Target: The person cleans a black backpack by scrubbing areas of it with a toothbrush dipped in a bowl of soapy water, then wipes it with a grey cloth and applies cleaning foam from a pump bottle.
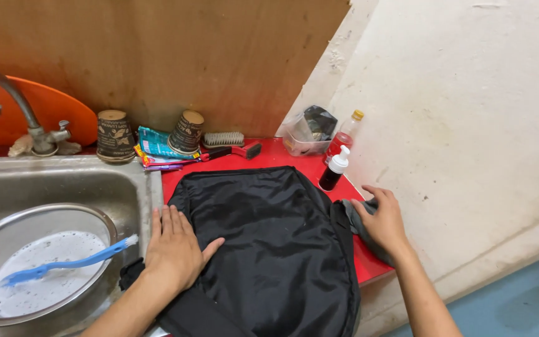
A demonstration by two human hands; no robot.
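A black backpack (276,243) lies flat on a red counter (282,155) beside a sink. My left hand (173,246) rests palm down on the bag's left edge, fingers spread. Over at the bag's right side, my right hand (382,221) grips a grey cloth (352,209).
A steel basin (98,218) in the sink (63,178) holds soapy water and a blue toothbrush (63,265). A tap (7,100) stands at the back left. Two paper cups (115,136), sachets, brushes (223,138), a plastic container (307,132), a red bottle (344,136) and a dark pump bottle (334,170) line the counter's far edge.
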